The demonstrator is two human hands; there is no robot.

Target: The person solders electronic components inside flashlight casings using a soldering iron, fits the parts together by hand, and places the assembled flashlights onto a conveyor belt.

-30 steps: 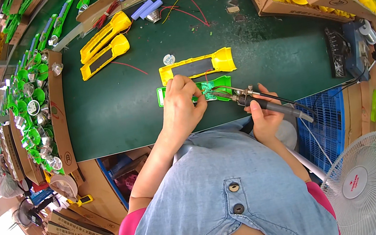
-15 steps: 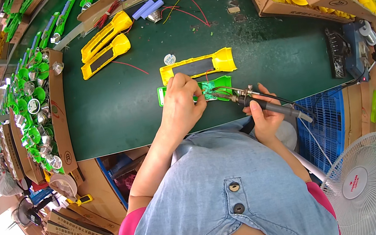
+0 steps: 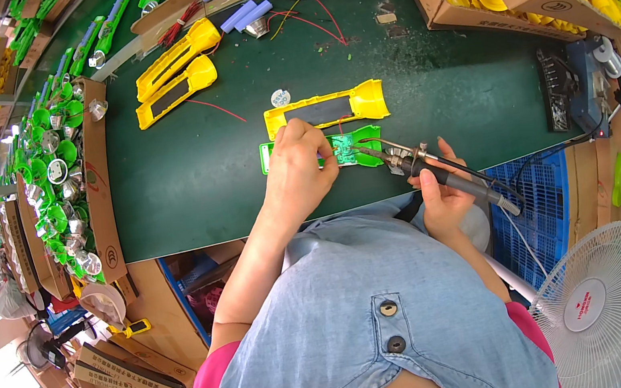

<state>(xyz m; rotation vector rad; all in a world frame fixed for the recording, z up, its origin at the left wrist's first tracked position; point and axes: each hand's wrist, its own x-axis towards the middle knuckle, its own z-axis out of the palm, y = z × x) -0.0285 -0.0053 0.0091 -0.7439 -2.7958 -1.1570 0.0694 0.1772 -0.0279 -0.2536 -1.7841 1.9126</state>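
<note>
A green flashlight-shaped plastic shell [image 3: 368, 136] lies near the table's front edge, with a small green circuit board [image 3: 343, 149] inside. My left hand [image 3: 296, 165] is closed in a pinch at the board's left end; the fingers hide what they hold. In my right hand [image 3: 442, 201] is a soldering iron [image 3: 451, 181] with a thin metal tube alongside, its tip over the board's right side. Just beyond lies a yellow shell half [image 3: 370, 99] with a dark panel, and a red wire runs from it toward the board. A small round whitish disc [image 3: 280, 98] sits behind that.
Two yellow shells [image 3: 176, 89], blue cylindrical cells [image 3: 246, 15] and loose wires lie farther back. A box of green and silver lamp heads [image 3: 100, 187] stands left, cartons of yellow parts [image 3: 494, 19] back right. A soldering station [image 3: 589, 81] is at right; a fan [image 3: 604, 302] stands below.
The soldering iron in my right hand has shifted slightly right and toward me, and its angle is a little steeper. My left hand keeps its place at the board.
</note>
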